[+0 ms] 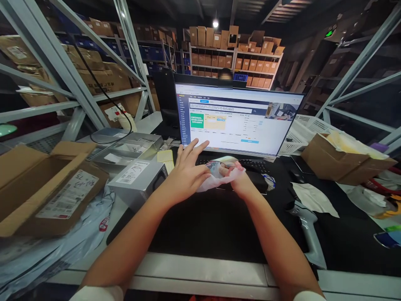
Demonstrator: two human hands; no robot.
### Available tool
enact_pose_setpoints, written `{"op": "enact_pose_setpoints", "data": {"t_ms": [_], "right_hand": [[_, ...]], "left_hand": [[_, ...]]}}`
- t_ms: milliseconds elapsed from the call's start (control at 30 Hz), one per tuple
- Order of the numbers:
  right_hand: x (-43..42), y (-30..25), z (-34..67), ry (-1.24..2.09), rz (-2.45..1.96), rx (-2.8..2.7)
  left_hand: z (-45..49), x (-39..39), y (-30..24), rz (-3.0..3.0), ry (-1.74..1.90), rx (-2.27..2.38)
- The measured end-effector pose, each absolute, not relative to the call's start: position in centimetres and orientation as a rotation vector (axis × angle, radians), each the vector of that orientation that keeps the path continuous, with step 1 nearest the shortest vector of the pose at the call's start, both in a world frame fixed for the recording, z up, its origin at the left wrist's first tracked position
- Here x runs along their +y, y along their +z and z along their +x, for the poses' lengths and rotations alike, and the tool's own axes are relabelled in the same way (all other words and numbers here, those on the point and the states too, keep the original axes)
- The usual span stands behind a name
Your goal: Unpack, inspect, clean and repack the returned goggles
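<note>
My right hand is closed on a thin white translucent wrapper above the black desk mat. Inside the wrapper's opening shows something shiny with a dark rim, perhaps a lens; its kind is not clear. My left hand is at the wrapper's left side, its upper fingers spread and its thumb side against the wrapper's edge. A grey box with a white label stands just left of my left wrist. Behind both hands are a black keyboard and a lit monitor.
An open cardboard box and grey plastic bags crowd the left side. To the right lie a handheld barcode scanner, a white cloth-like piece and a brown carton. Past the monitor, shelves hold cartons, and a person's head shows.
</note>
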State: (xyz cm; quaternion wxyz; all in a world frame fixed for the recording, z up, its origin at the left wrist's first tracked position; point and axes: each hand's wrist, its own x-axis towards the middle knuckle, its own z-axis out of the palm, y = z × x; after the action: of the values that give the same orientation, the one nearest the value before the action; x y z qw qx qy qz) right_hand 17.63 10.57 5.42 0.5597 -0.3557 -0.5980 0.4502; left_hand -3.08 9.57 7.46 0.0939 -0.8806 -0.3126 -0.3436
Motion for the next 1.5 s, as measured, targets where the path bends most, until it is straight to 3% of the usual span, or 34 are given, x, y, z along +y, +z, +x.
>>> {"op": "enact_pose_setpoints", "data": {"t_ms": [333,1033,1500], "right_hand": [[10.1,5.4,18.9,1.128,-0.965,-1.367],[10.5,4.8,18.7,0.887,-1.021,-1.449],[9.5,6.6,19.8,1.041,-0.956,-1.446]], "left_hand": [[-2.8,9.3,7.5,-2.644,-1.037,-0.904],[-3.1,8.9,8.1,-2.560,-1.010,-0.896],[-3.0,8.9,8.0,-2.522,-1.127,-0.758]]}}
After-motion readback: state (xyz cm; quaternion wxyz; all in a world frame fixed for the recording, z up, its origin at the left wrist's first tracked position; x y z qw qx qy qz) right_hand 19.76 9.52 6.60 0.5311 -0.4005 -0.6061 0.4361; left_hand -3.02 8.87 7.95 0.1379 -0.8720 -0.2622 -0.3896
